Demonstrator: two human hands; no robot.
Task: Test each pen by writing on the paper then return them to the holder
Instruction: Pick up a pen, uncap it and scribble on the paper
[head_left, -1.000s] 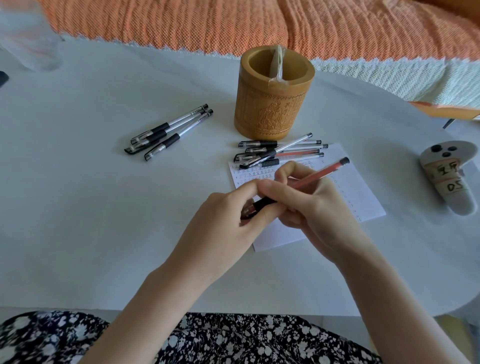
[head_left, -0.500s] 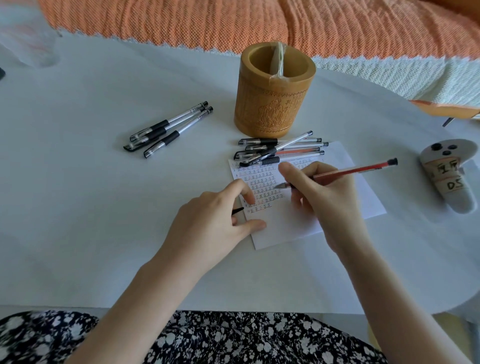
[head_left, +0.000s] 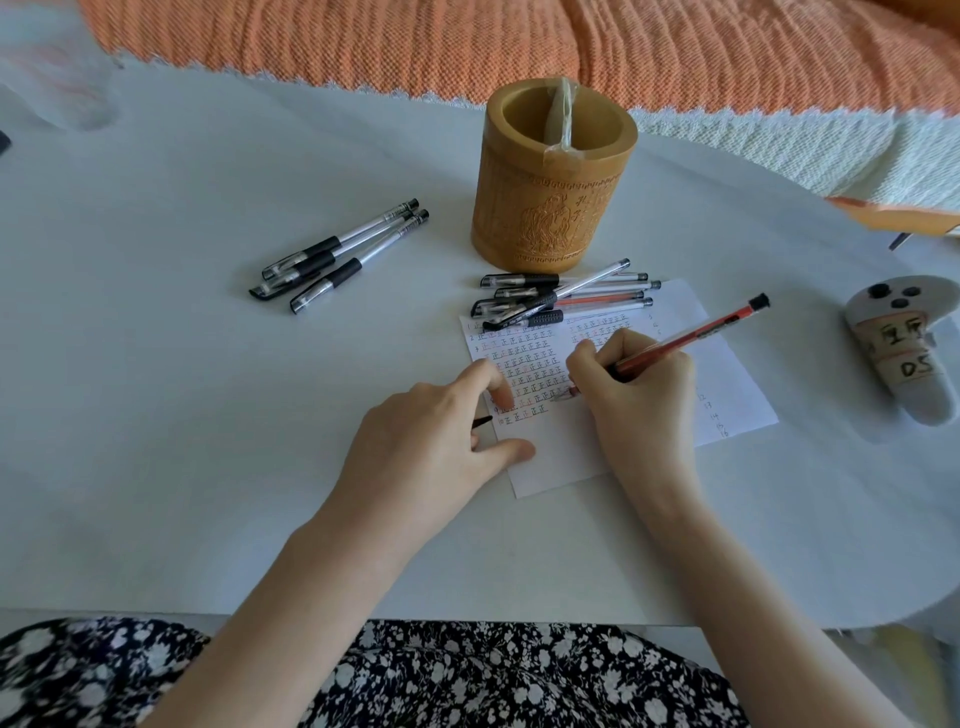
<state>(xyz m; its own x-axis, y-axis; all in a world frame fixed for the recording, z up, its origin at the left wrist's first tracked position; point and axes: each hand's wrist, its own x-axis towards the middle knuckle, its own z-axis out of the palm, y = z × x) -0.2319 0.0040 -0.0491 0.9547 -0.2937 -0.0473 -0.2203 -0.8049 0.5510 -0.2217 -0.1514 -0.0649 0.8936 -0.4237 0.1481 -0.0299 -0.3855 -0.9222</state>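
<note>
I am looking down at a white table (head_left: 156, 415) where my right hand (head_left: 641, 400) is gripping a red pen (head_left: 691, 335) in a closed writing hold, its tip touching the paper (head_left: 550, 457) among rows of small handwritten marks, its capped end pointing up and to the right. My left hand (head_left: 431, 447) is lying on the left edge of the paper, fingers loosely curled, forefinger and thumb pressing the sheet; a small black piece, perhaps a pen cap (head_left: 482, 421), is poking out from under it, and I cannot tell whether the hand is holding it. A bundle of pens (head_left: 563, 300) is lying across the far edge of the paper, just in front of the carved bamboo holder (head_left: 553, 179), which is standing upright behind it. Three more black pens (head_left: 337, 255) are lying together further left. A grey controller with taped labels (head_left: 904, 348) is resting at the right edge of the table.
</note>
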